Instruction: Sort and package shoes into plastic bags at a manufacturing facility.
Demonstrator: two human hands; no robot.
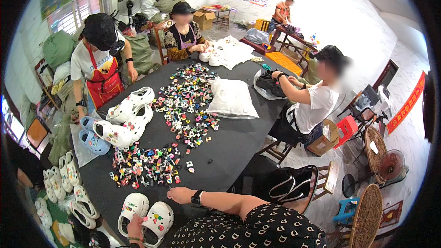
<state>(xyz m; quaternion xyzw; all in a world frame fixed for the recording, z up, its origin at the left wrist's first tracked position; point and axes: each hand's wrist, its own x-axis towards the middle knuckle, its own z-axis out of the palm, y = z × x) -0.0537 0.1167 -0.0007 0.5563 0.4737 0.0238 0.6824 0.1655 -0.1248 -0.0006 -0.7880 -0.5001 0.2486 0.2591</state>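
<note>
At the tabletop's (229, 142) near edge, the left hand (134, 226) grips a white clog (157, 220), fingers clamped on it, beside its twin (132, 207). Right of the clogs, the right hand (180, 194) lies at the charm pile (144, 165), fingers apart; bare cloth stretches rightward

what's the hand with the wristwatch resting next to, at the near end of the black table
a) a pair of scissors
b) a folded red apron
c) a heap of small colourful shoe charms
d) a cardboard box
c: the right hand, with a dark wristwatch, lies on the black table just below the heap of small colourful charms; the left hand holds a white clog.
</note>
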